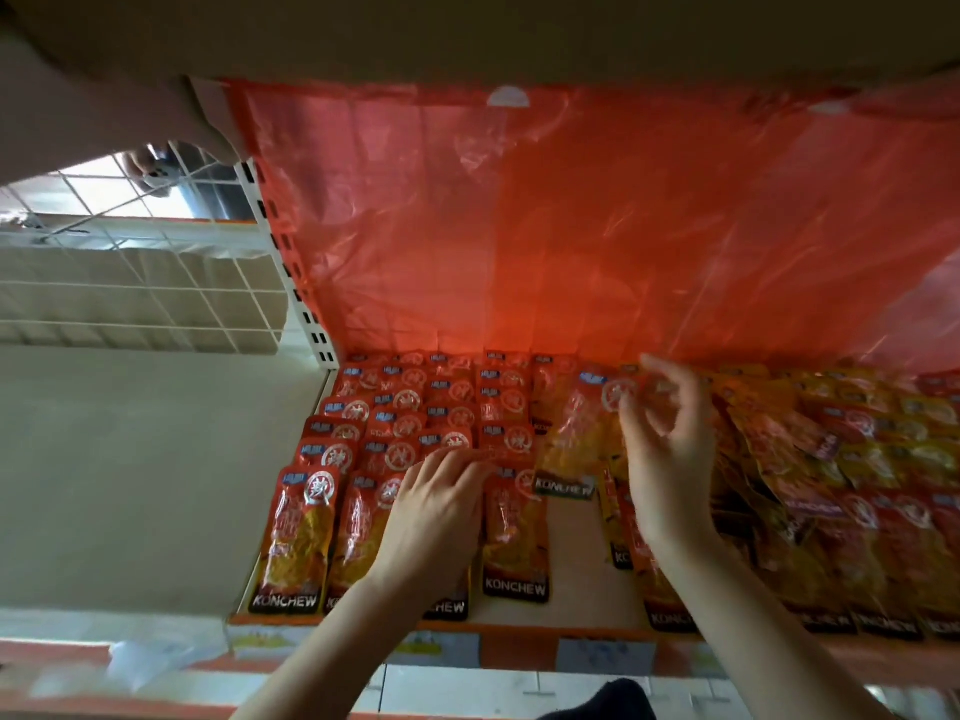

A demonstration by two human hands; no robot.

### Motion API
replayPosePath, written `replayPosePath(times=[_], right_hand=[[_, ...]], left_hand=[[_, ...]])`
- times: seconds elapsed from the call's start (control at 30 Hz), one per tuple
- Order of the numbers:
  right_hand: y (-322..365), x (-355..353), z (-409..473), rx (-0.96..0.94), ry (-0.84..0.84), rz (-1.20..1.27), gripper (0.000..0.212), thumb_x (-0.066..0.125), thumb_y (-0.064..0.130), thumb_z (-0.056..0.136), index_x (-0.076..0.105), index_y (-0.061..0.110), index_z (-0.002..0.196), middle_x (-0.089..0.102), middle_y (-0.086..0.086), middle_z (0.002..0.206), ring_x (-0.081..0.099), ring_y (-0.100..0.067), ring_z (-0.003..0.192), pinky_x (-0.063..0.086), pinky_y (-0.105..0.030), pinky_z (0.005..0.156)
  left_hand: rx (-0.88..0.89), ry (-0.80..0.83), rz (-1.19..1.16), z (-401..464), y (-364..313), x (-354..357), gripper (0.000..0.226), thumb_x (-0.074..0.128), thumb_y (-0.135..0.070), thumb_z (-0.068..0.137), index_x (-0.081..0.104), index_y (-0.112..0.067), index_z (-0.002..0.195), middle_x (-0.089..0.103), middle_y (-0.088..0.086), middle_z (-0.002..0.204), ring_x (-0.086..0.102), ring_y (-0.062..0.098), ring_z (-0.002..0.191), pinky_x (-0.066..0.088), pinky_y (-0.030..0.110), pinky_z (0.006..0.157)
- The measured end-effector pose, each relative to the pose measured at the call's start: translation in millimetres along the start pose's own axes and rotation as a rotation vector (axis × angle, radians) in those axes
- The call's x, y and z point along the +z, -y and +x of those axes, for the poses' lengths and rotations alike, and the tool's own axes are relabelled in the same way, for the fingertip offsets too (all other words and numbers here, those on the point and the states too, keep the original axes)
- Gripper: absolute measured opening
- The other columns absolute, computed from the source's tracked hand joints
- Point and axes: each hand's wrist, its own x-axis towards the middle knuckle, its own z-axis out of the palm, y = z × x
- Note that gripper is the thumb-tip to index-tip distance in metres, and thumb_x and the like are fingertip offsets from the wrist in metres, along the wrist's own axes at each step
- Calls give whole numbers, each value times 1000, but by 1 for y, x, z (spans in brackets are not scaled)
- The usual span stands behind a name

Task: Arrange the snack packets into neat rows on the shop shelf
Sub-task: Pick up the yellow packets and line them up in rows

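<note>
Your left hand lies flat on the red snack packets at the left end of the shelf, fingers straight and pressed down on the front rows, fingertips reaching towards the top edge of a packet that sits just to its right. Your right hand hovers a little further back, fingers loosely curled, with the thumb and forefinger pinching the top of a packet that stands tilted against the pile; the grip is blurred, so the exact contact is hard to read.

The packets on the left lie in overlapping rows running from the back of the shelf to its front lip, each with a dark band marked KONCHEW at its lower end. To the right of your right hand a looser heap of red and yellow packets lies at mixed angles. Between the two groups a strip of bare shelf shows.

A sheet of red plastic film hangs behind the shelf. To the left stands a white wire rack. Paper price labels sit along the shelf's front edge.
</note>
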Motion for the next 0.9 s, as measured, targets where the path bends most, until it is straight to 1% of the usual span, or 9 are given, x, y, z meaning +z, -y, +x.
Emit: replayPosePath(times=[0.07,0.17,0.27,0.47,0.53,0.63,0.77,0.83,0.9], right_hand=[[-11,-4,-22,129,124,-19,23,58,2,89,58,15,108,59,0,108,58,6,94,45,-10,82],[-29,-4,-53,176,293,-163,20,60,4,88,59,17,103,62,6,105,57,8,94,45,-8,82],[-41,-3,-68,85,357,-307,31,61,2,86,56,22,110,59,14,109,56,4,104,45,-14,92],[-46,3,-74,23,506,-457,35,63,8,87,54,18,119,54,9,119,47,1,116,32,-3,96],[-47,4,-79,26,515,-495,38,61,9,88,51,19,124,51,9,122,41,7,115,26,5,92],[-47,6,-81,78,516,-489,38,60,9,89,49,19,125,51,5,124,40,10,108,26,8,83],[-47,10,-79,87,511,-485,37,61,11,89,50,19,123,52,1,122,44,10,100,29,7,80],[-47,13,-78,83,505,-475,36,61,11,88,50,19,122,52,0,120,45,14,95,32,6,80],[-47,14,-78,92,489,-457,35,62,11,88,50,19,121,52,0,119,47,14,94,34,4,81]], left_hand=[[-25,-11,5,-2,4,-2,32,55,-10,80,63,-16,110,63,-1,111,58,23,106,51,40,86],[-69,-12,-11,-4,11,-5,49,68,8,65,65,-12,110,64,2,111,57,26,106,52,43,86],[-99,-13,-40,-6,16,-8,48,69,7,67,65,-13,110,64,1,112,56,24,108,51,42,89],[-54,7,-65,-14,16,-11,33,58,0,79,65,-12,109,63,0,114,54,24,111,51,44,88],[-43,10,-60,-17,14,-12,29,50,-11,84,66,-13,108,63,-1,114,54,23,111,51,42,88],[-11,26,-58,-20,10,-12,27,46,-20,88,65,-14,107,62,-2,113,53,21,108,51,40,86],[-27,66,-93,-18,0,-9,30,48,-10,84,63,-11,111,64,2,109,56,24,99,54,40,78],[-79,70,-154,-13,-6,-8,34,44,-5,87,60,-8,118,63,6,113,56,26,105,52,41,86],[-149,91,-246,-5,-11,-9,36,43,-4,92,54,-9,125,61,8,119,53,25,112,46,36,94]])
